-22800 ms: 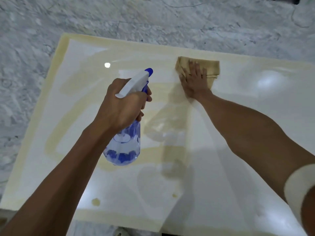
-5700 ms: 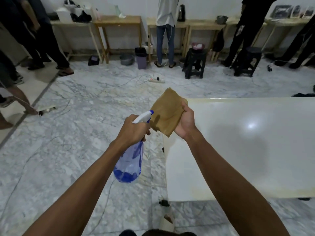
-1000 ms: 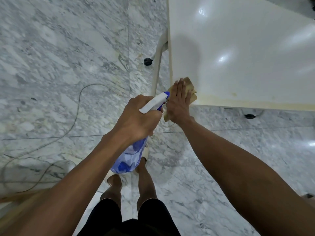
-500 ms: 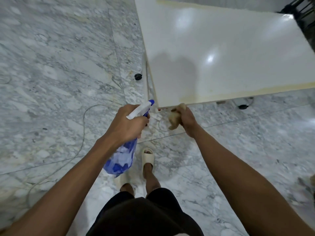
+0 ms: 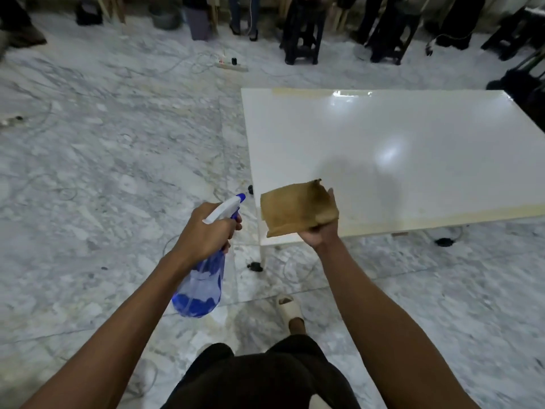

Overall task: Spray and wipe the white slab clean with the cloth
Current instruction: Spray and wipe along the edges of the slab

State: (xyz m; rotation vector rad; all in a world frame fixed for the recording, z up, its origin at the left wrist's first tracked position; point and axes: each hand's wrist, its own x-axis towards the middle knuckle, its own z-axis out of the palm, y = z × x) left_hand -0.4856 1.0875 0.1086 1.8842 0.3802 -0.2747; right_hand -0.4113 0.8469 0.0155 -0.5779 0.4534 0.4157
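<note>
— Grips?
— My left grip wraps the spray bottle; my right grip pinches the folded tan cloth, raised.
— Slab?
— The white slab lies just beyond the cloth, over the marble floor.

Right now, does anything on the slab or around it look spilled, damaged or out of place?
Nothing spilled or broken. The slab still has a yellowish band along its near edge and a shorter strip at the far edge. The cloth is stained brown.
</note>
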